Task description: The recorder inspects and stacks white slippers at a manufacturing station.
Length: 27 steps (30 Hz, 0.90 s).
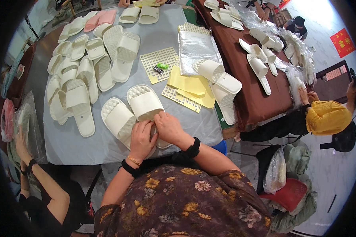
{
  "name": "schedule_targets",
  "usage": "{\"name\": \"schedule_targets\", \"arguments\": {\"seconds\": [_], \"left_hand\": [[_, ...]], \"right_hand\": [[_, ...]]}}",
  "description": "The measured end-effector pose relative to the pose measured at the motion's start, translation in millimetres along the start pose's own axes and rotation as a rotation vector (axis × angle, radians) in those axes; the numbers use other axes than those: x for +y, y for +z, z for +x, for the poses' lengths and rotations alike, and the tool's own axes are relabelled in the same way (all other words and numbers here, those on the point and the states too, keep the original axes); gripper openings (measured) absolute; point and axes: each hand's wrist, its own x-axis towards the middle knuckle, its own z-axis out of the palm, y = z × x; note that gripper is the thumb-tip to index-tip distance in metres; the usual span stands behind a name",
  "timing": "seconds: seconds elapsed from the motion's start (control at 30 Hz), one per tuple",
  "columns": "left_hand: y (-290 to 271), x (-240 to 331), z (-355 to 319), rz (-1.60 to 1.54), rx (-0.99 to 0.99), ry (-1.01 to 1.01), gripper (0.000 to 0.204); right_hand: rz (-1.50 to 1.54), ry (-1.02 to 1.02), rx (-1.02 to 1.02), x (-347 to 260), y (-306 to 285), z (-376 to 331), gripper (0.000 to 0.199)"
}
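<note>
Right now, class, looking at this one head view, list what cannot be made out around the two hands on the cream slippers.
- Head view: the heel end of the slipper under the right hand is covered by both hands.
- What the left hand fingertips pinch is hidden by the fingers.
- The small marks on the yellow sticker sheets are too small to make out.
- The grey table front edge is hidden by the floral sleeve.
</note>
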Motion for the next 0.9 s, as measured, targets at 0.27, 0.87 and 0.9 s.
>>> {"name": "schedule_targets", "arguments": {"seconds": [0.27, 0.87, 0.9], "left_hand": [[-0.3, 0.1, 0.5, 0.002, 0.009, -0.009, 0.04], [-2.2, 2.1, 0.6, 0.004, 0.007, -0.006, 0.042], [-2.9, 2.0, -0.1, -0.011, 0.003, -0.018, 0.041]], "right_hand": [[0.419, 0.08, 0.075, 19.8, 3.1, -8.6, 0.013], [0.507, 0.166, 0.34, 47.6, -17.6, -4.5, 0.004], [0.449, 0.226, 0.422, 60.6, -32.2, 3.6, 0.005]]}}
